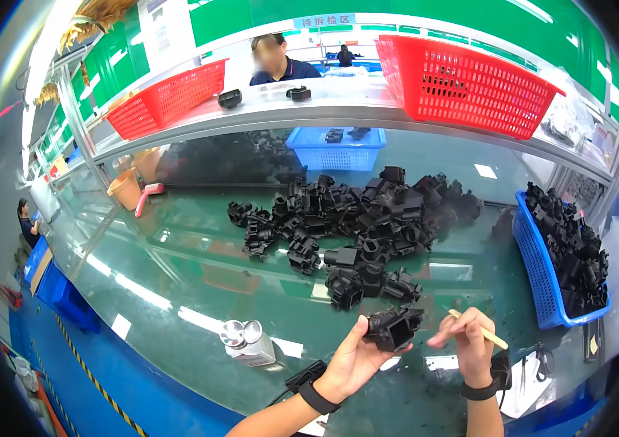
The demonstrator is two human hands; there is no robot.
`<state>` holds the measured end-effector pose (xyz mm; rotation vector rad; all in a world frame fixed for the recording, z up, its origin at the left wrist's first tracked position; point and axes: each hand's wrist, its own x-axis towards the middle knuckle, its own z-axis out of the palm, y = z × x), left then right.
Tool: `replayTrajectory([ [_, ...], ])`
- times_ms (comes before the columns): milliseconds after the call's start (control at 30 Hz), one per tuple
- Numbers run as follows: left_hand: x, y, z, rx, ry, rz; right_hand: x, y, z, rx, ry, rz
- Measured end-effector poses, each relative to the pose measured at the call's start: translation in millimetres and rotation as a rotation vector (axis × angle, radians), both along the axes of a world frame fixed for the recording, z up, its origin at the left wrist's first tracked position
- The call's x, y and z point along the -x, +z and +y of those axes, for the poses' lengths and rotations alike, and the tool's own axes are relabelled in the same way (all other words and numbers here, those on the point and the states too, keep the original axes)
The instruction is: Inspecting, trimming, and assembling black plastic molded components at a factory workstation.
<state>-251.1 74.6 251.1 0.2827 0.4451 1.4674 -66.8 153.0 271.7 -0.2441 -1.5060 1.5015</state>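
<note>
My left hand is closed on a black plastic housing with an open square end, held above the green tabletop. Just right of it is my right hand, its fingers wrapped round a thin pale-yellow stick that slants down to the right. The stick and the housing are apart. Beyond both hands lies a loose pile of similar black plastic parts, the nearest ones almost reaching the held housing. Dark bands circle both my wrists.
A blue basket full of black parts stands at the right. To the left is a white bottle with a metal top. A shelf with red baskets spans the back; a person sits behind it. Another blue basket stands beyond the pile.
</note>
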Motion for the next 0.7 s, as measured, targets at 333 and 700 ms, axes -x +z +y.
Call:
replayTrajectory([
  [333,-7,-12,1,0.031,-0.063,-0.019,30,-7,-13,-0.445,-0.320,-0.320],
  [700,-6,-10,-5,-0.021,-0.150,0.255,31,-9,-17,-0.358,-0.387,-0.246],
])
